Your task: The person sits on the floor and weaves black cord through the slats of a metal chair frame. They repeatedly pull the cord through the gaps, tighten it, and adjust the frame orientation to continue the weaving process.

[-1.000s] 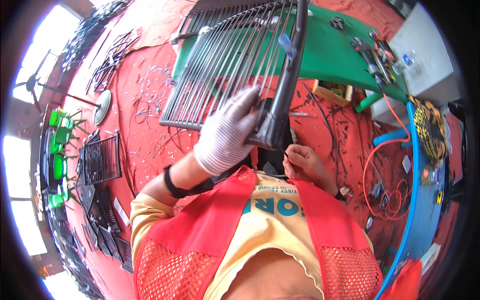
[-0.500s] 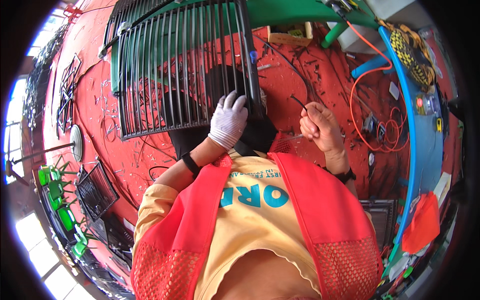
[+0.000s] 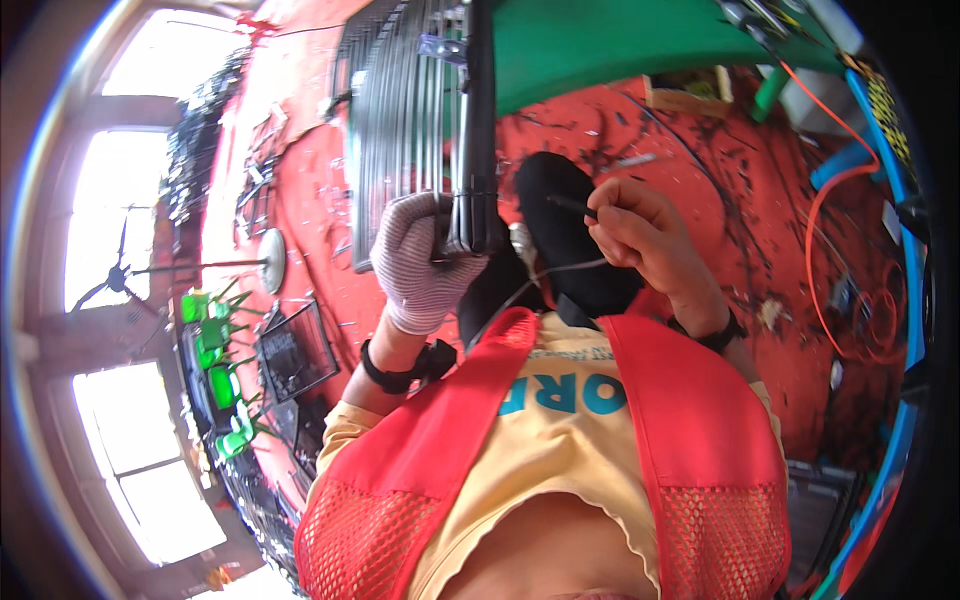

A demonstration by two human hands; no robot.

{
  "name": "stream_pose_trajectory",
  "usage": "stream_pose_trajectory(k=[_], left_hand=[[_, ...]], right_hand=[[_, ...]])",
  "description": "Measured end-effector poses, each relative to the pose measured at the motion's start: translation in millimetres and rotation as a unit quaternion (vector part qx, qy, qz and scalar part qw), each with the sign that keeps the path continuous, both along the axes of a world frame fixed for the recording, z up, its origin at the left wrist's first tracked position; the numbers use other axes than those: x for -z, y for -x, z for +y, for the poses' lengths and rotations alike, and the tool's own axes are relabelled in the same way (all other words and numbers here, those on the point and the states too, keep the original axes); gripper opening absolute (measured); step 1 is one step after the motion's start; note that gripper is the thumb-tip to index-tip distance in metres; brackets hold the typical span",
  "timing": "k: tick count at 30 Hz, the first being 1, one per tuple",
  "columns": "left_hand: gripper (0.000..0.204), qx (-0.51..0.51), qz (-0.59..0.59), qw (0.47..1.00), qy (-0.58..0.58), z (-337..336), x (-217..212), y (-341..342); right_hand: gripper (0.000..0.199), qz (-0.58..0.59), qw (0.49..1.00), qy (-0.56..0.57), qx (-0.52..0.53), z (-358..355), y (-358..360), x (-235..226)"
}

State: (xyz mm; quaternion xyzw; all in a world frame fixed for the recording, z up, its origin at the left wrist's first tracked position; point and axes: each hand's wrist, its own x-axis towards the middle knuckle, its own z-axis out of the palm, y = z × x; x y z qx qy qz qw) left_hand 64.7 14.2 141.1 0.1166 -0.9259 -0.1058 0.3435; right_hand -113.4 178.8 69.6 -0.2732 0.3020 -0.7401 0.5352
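Note:
A black slatted frame (image 3: pixel 400 130) is tilted up on edge in front of me, its bars seen close together. My left hand (image 3: pixel 425 265), in a white-and-grey striped glove, is wrapped round the frame's near lower corner. A thin dark band (image 3: pixel 474 194) crosses the thick edge bar just above that hand. To the right, apart from the frame, my bare right hand (image 3: pixel 640 240) pinches a short thin black strip (image 3: pixel 570 205) between thumb and fingers. The strip's free end points left toward the frame, over my knee.
A green table (image 3: pixel 620 45) lies behind the frame. Black scraps litter the red floor (image 3: pixel 690 190), where a small open carton (image 3: pixel 690 92) stands. An orange hose (image 3: pixel 812 240) coils at the right beside a blue table (image 3: pixel 912 290). Green chairs (image 3: pixel 222 385) stand far left.
The frame has turned from lying broad toward me to standing more edge-on. My left hand has shifted from its top bars to grip the corner. The view has swung left; my right hand keeps the strip.

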Motion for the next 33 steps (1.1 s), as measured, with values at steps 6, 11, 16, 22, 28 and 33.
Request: stream_pose_trajectory(k=[6,11,16,22,28,33], left_hand=[[0.035,-0.055,0.034,0.997,0.042,2.7,-19.0,-13.6],[0.034,-0.085,0.089,0.992,0.040,-2.1,-36.8,-18.7],[0.031,-0.109,0.134,0.983,-0.069,-5.3,-41.2,-19.9],[0.030,-0.133,0.166,0.969,-0.123,-8.6,-42.1,-26.7],[0.028,-0.118,0.182,0.974,-0.070,-5.8,-42.6,-29.2],[0.028,-0.127,0.171,0.977,-0.006,-2.1,-43.3,-29.4]], right_hand=[[0.018,0.075,0.994,0.069,-0.025,-22.2,-17.7,-35.4],[0.015,0.054,0.995,0.081,-0.035,-34.3,-26.8,-56.3],[0.008,0.078,0.991,0.113,-0.011,-45.5,-37.0,-71.9],[0.010,0.079,0.991,0.109,0.015,-54.7,-44.4,-84.6],[0.010,0.060,0.988,0.143,-0.007,-61.9,-58.8,-92.0],[0.010,0.064,0.989,0.135,-0.021,-66.2,-65.7,-93.0]])
